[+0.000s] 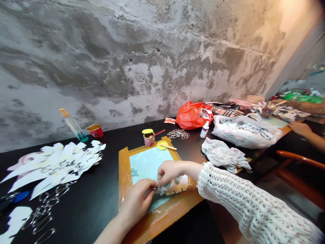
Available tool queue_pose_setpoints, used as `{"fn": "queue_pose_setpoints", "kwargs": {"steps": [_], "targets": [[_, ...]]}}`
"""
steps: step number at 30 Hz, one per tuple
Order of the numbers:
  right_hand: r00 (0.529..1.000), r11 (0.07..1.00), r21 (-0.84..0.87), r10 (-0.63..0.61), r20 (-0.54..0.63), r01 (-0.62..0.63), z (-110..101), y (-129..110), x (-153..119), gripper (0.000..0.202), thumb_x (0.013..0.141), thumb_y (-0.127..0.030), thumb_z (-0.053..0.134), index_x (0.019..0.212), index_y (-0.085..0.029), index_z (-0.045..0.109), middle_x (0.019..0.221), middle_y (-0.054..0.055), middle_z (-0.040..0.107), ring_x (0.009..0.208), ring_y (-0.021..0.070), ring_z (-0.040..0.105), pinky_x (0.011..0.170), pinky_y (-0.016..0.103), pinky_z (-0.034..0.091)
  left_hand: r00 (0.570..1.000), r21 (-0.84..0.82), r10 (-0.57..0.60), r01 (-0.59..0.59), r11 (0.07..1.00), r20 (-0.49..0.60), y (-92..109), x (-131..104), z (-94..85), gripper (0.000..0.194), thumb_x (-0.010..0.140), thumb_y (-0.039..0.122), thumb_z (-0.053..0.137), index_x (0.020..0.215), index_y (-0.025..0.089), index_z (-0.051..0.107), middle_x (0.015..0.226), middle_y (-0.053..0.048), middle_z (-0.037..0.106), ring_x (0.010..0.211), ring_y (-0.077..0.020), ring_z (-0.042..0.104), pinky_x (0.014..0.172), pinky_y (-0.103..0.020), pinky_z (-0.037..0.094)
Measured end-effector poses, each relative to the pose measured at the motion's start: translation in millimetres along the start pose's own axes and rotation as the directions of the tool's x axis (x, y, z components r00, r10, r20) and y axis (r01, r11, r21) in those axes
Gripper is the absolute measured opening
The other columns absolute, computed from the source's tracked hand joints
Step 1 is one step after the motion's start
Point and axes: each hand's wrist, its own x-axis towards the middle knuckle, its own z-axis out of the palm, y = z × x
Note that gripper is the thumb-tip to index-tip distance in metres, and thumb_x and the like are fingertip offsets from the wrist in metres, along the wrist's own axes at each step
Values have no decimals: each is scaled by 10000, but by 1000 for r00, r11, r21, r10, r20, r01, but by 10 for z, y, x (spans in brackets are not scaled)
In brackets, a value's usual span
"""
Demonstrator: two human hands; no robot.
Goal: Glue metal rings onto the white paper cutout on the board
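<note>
My left hand [138,198] is closed in a pinch over the work board, its fingertips close to those of my right hand. With fingers bent and pressed together, my right hand [169,173] comes down from the right. Something small and shiny sits between the two sets of fingertips, too small to make out. A white and tan cut-out piece [181,184] lies just right of and partly under my right hand. Both hands are above a pale blue sheet [146,159] bordered with brown tape [123,169].
Beyond the sheet stand an open tin [149,138] and a yellow lid [162,145] with a stick. Metal loops [179,133], a glue bottle [204,129] and bags [246,132] lie right. White cut-outs [58,162] spread left. Another person's hand [301,128] rests far right.
</note>
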Motion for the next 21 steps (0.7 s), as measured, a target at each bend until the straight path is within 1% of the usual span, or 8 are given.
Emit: {"fn": "queue_pose_setpoints", "kwargs": {"steps": [4,8,11,13,15,18,20,21], "targets": [[999,998,-45,-42,-16,41,13,11,9,284,700,-331,656,928,-188,747,753,-6,677,583,92,567,459,161,387,999,-19,-29,30,999,23,1,2,11,167,883,179,502,934,235,651,908,-31,702,844,-183,656,767,-294,512],[996,993,-79,-85,-6,85,44,35,20,259,738,-322,620,918,-172,729,733,-12,660,563,88,548,456,162,383,998,-60,-60,62,996,36,-12,3,31,176,880,166,496,928,239,649,914,-23,696,856,-178,646,785,-294,502],[987,979,-133,-160,-31,155,50,35,12,228,748,-308,611,884,-156,714,740,-2,643,576,97,541,444,165,376,997,-108,-75,78,991,29,-26,5,38,189,868,147,491,915,238,650,906,-15,694,858,-171,643,795,-286,498],[975,965,-168,-213,-56,201,47,28,8,210,745,-301,613,868,-160,707,784,11,640,640,118,559,458,171,386,997,-141,-76,78,987,20,-26,12,29,193,851,131,491,900,232,649,891,-13,693,851,-166,642,791,-278,497],[960,947,-203,-269,-79,249,46,23,17,177,735,-276,620,846,-167,703,832,22,636,744,146,577,516,183,417,998,-164,-62,64,984,20,-14,24,7,196,836,115,486,873,225,645,862,-10,688,829,-160,638,777,-267,495],[920,898,-297,-373,-120,325,68,25,53,94,721,-224,654,782,-160,688,869,34,625,899,188,557,706,241,466,999,-170,-41,45,984,27,15,42,-32,196,811,99,476,818,216,633,816,-7,678,791,-155,629,749,-262,490],[892,869,-346,-425,-155,354,95,34,80,64,722,-198,678,770,-155,683,879,36,621,943,202,537,831,291,452,999,-161,-48,50,986,17,28,51,-53,186,797,104,479,801,213,630,804,-10,677,779,-159,627,742,-268,492],[879,863,-355,-441,-183,359,110,41,90,56,725,-185,685,773,-154,685,882,36,620,945,202,533,868,304,440,999,-154,-54,54,987,5,31,55,-60,181,796,112,481,802,213,632,803,-13,677,776,-162,627,739,-271,494]]}}
